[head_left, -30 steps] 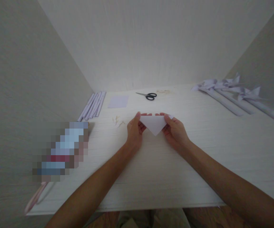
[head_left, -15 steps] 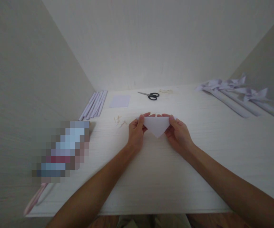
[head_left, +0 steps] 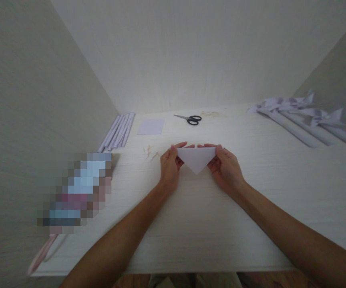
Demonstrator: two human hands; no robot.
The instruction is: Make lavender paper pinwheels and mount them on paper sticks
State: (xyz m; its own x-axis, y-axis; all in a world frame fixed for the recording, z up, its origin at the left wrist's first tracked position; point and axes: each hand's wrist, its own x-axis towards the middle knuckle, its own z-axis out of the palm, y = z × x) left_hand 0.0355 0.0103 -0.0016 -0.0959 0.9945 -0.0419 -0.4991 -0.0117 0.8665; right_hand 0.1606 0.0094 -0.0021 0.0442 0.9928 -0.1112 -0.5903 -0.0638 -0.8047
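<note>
Two grips close on the folded paper triangle (head_left: 196, 159), just above the desk (head_left: 209, 224): left hand (head_left: 169, 170) pinches one top corner, right hand (head_left: 227, 171) the other. Even, light pressure would likely suit the fold best.

counter (head_left: 197, 232) lay open near edge | gap between folded paper (head_left: 196, 159) and scissors (head_left: 188, 119) was passable | paper rolls (head_left: 117, 131) lined left wall (head_left: 41, 100) | pinwheel sticks (head_left: 287, 129) blocked right

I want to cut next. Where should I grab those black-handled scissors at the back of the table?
The black-handled metal scissors lie flat and shut, blades pointing left, loops on the right; so take the loops, probably coming from the right and above.
</note>
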